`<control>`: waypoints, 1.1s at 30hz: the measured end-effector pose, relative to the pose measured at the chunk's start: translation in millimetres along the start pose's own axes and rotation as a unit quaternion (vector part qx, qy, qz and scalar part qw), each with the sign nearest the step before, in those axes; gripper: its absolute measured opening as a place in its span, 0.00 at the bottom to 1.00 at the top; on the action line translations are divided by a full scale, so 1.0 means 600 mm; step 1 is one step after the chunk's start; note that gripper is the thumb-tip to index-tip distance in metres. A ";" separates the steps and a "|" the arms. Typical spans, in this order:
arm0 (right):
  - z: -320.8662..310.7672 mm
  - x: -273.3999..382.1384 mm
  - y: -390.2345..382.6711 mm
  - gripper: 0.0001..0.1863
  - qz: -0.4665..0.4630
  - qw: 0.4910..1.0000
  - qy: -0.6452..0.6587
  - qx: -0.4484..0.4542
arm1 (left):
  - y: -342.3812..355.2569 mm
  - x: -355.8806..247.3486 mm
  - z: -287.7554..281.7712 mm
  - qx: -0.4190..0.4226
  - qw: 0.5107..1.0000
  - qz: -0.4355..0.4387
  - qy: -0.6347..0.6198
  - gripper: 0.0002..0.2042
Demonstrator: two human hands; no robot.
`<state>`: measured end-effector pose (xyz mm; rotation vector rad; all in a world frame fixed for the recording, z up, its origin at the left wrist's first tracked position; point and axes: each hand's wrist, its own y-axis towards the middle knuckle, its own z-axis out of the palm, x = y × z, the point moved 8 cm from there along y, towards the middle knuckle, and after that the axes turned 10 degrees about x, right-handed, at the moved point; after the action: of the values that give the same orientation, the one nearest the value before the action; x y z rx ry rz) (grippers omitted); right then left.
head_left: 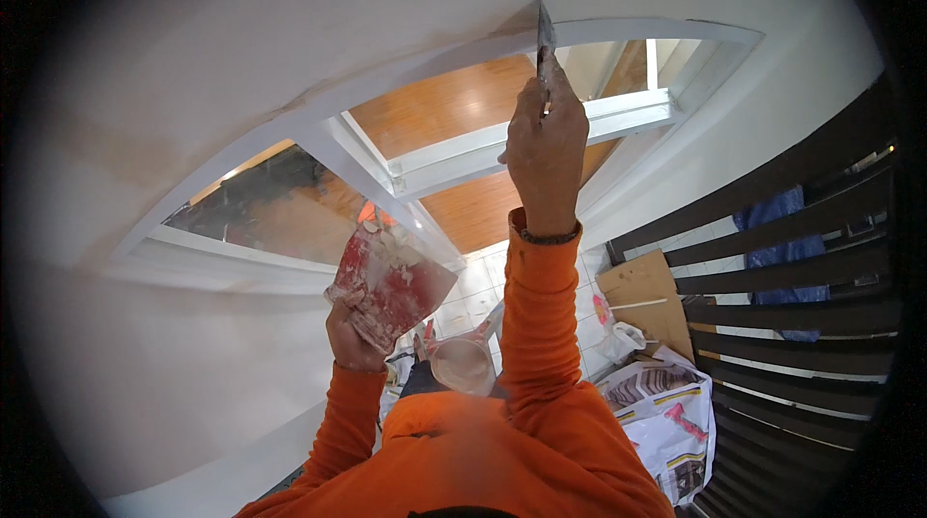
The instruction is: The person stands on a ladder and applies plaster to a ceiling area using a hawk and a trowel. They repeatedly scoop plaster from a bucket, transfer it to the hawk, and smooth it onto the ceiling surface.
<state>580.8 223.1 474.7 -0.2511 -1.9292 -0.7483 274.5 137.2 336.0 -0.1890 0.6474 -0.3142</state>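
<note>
Scraping filler along the white window frame (463, 55)

Right hand (546, 146) fists a steel putty knife (545, 35); left hand (352, 339) clutches a smeared red hawk board (396, 281) below the frame; tilting may spill filler.

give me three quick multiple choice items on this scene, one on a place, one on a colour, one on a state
1. Where does the putty knife blade touch?
A. the white frame's upper edge
B. the floor tiles
C. the bucket

2. What colour are the sleeves?
A. blue
B. orange
C. grey

3. How is the red smeared board held?
A. lying on the floor
B. gripped in the left hand
C. tucked under an arm

Answers: 1 A, the right hand raises the blade to the frame. 2 B, both forearms are orange. 3 B, left fingers clasp its lower edge.
</note>
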 end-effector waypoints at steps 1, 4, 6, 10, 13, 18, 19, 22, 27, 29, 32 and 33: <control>0.005 0.008 -0.004 0.20 0.011 1.000 -0.004 0.006 | -0.001 -0.001 -0.006 -0.004 1.000 0.002 0.005 0.23; 0.021 0.015 -0.012 0.21 0.060 0.997 0.017 0.047 | -0.004 -0.005 -0.019 -0.026 0.999 0.018 0.005 0.23; 0.032 0.016 -0.017 0.21 0.022 0.999 0.005 0.037 | -0.001 -0.008 -0.024 -0.038 0.998 0.039 0.008 0.22; 0.061 0.034 -0.035 0.21 0.026 0.998 0.002 0.049 | 0.001 -0.023 -0.048 -0.075 0.994 0.072 0.026 0.22; 0.087 0.044 -0.046 0.22 0.043 0.996 0.015 0.079 | 0.002 -0.032 -0.046 -0.071 0.994 0.085 0.012 0.22; 0.136 0.084 -0.070 0.24 0.025 0.994 0.058 0.084 | 0.004 -0.041 -0.061 -0.074 0.993 0.089 -0.002 0.21; 0.144 0.090 -0.072 0.24 0.010 0.995 0.060 0.077 | 0.006 -0.041 -0.064 -0.082 0.992 0.091 0.000 0.21; 0.168 0.100 -0.078 0.26 -0.002 0.995 0.057 0.081 | 0.005 -0.044 -0.075 -0.111 0.988 0.109 0.003 0.21; 0.203 0.105 -0.106 0.24 -0.048 0.989 0.070 0.118 | 0.005 -0.055 -0.109 -0.100 0.985 0.127 0.057 0.23; 0.197 0.085 -0.103 0.23 -0.023 0.982 0.124 0.143 | 0.009 -0.061 -0.103 -0.114 0.981 0.141 0.074 0.21; 0.114 -0.029 -0.054 0.16 0.114 0.957 0.250 0.097 | -0.003 -0.075 -0.152 -0.171 0.969 0.162 0.079 0.18; 0.077 -0.058 -0.034 0.17 0.060 0.969 0.237 0.045 | 0.000 -0.066 -0.145 -0.157 0.973 0.153 0.068 0.19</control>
<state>553.5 240.0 422.6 -0.1164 -1.4737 -0.5772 190.9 144.3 290.6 -0.3668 0.8483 0.0764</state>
